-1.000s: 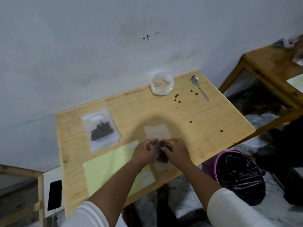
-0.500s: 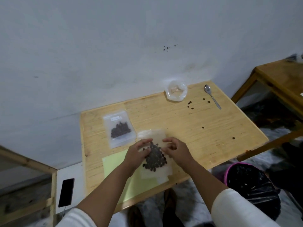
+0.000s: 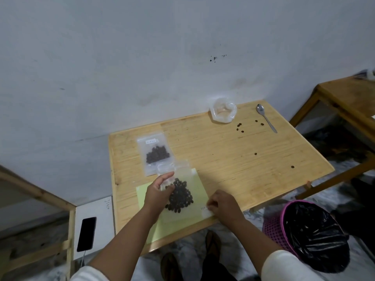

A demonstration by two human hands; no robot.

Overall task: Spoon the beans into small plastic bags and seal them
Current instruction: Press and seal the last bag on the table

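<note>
While the left hand (image 3: 159, 189) pinches the bag (image 3: 178, 194) of beans at its left edge, I see it lying on the green sheet (image 3: 199, 184) near the table's (image 3: 243, 159) front edge. The right hand (image 3: 224, 205), fingers curled, pinches a white label (image 3: 207, 211) right at that edge. A filled bag (image 3: 155, 155) lies just behind; spoon (image 3: 265, 119) and loose beans (image 3: 240, 127) sit far right, with bare wood between.

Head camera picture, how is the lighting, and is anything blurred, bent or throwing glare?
Head view: dim, even light, no hard glare; a soft shadow falls on the table beyond the hands. Wide-angle bending skews the table's edges and the wall line. The bag of beans under the left hand is fairly sharp; the label by the right hand is too soft to read.
</note>
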